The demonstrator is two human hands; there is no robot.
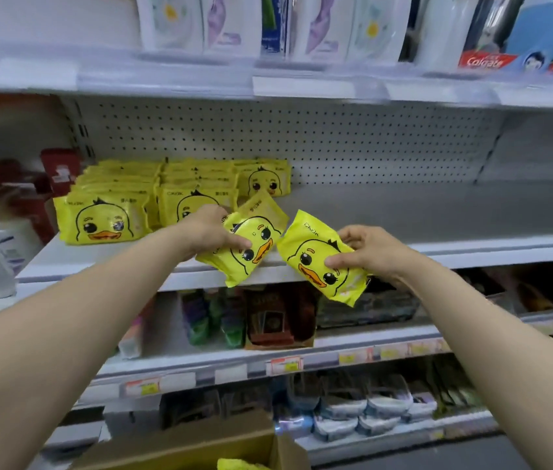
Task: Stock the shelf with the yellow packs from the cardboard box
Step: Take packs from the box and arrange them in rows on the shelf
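While both your arms reach toward the shelf (404,215), your left hand (208,232) grips one pack (251,249), thumb across its face, tilted over the shelf's front edge. Your right hand (366,252) pinches a second pack (315,266) between thumb and fingers, just off that edge. At the shelf's left end stand rows of stocked packs (115,205). Well below the shelf, the box (183,446) shows something yellow inside.

Above us, a Colgate box (485,61) stands right of white pouches (173,25); below, green packets (200,322) and price tags (285,365).
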